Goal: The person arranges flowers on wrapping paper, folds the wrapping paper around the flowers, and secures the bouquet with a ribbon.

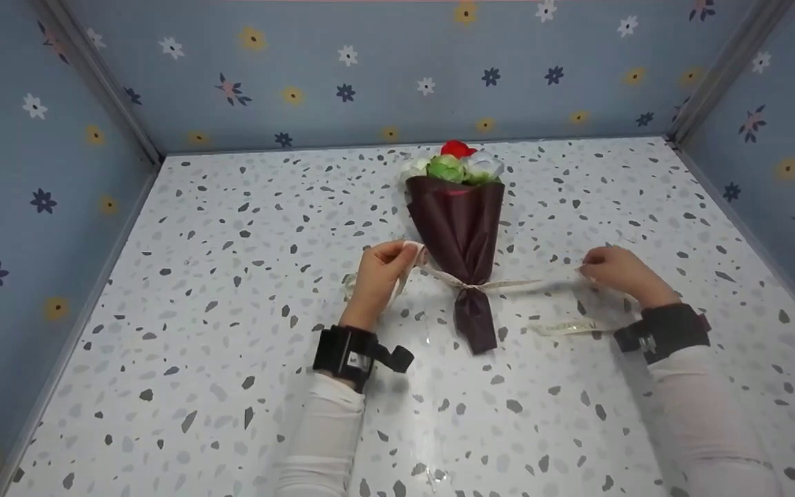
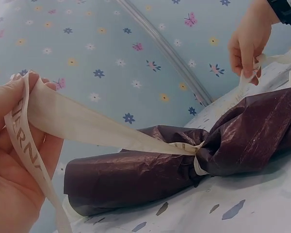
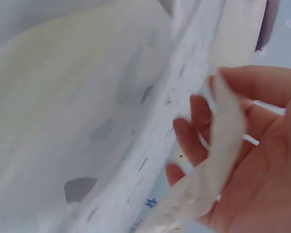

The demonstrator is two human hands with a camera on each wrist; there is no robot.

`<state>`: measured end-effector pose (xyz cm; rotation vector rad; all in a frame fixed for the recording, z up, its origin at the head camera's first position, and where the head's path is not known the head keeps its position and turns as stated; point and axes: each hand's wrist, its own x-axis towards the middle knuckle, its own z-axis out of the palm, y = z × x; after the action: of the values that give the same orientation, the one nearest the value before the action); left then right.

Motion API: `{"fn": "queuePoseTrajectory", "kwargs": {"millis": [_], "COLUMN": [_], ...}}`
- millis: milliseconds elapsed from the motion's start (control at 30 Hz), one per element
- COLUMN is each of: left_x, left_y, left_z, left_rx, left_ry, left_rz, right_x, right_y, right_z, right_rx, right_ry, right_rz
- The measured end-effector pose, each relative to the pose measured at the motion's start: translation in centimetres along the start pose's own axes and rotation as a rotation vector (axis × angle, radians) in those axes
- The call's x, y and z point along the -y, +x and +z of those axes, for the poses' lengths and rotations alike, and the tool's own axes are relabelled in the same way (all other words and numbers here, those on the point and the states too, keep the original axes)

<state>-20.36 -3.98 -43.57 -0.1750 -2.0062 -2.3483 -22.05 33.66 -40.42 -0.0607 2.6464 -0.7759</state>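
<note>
A bouquet in dark maroon wrapping (image 1: 456, 221) lies on the table, its red, green, white and pale blue flowers (image 1: 446, 168) pointing away from me. Around its narrow waist a cream ribbon (image 2: 97, 126) with printed lettering is tied, and the wrapping flares below it. My left hand (image 1: 378, 283), left of the bouquet, pinches one side of the ribbon between thumb and fingers, with a tail hanging down across the palm. To the right, my right hand (image 1: 622, 275) pinches the ribbon's other side. That tail (image 3: 225, 131) runs past the right palm in the right wrist view.
The speckled white table (image 1: 232, 386) is bounded by blue flower-print panels (image 1: 397, 76) at the back and both sides. A loose length of ribbon (image 1: 570, 327) lies on the tabletop by the right wrist. Black camera straps (image 1: 346, 355) circle both wrists.
</note>
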Motion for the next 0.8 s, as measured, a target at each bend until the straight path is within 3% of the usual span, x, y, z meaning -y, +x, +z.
{"fn": "queuePoseTrajectory", "kwargs": {"millis": [67, 167, 333, 467, 567, 633, 700, 800], "left_x": [-0.1, -0.1, -0.2, -0.1, -0.1, -0.2, -0.2, -0.3], "left_y": [0.0, 0.0, 0.0, 0.0, 0.0, 0.0, 0.0, 0.0], "left_z": [-0.1, -0.1, -0.3, -0.3, -0.2, -0.2, -0.1, 0.0], "left_rx": [0.000, -0.002, -0.006, 0.010, 0.026, 0.030, 0.030, 0.024], "left_ry": [-0.021, -0.048, -0.056, -0.056, -0.064, -0.057, -0.038, -0.019], "left_rz": [0.004, 0.002, -0.005, 0.011, 0.020, 0.019, 0.018, 0.015], "right_x": [-0.4, -1.1, -2.1, -1.8, -0.1, 1.8, 4.0, 7.5], "right_y": [-0.2, -0.5, -0.4, 0.2, 0.9, 1.2, 1.6, 2.4], "right_z": [-0.7, -1.8, -3.0, -2.6, -2.0, -1.7, -1.3, -0.5], "right_rx": [0.046, 0.210, 0.497, 0.578, 0.522, 0.418, 0.260, 0.020], "right_ry": [0.216, 0.538, 0.993, 1.305, 1.439, 1.465, 1.403, 1.203], "right_rz": [-0.046, -0.168, -0.487, -0.721, -0.806, -0.802, -0.766, -0.672]}}
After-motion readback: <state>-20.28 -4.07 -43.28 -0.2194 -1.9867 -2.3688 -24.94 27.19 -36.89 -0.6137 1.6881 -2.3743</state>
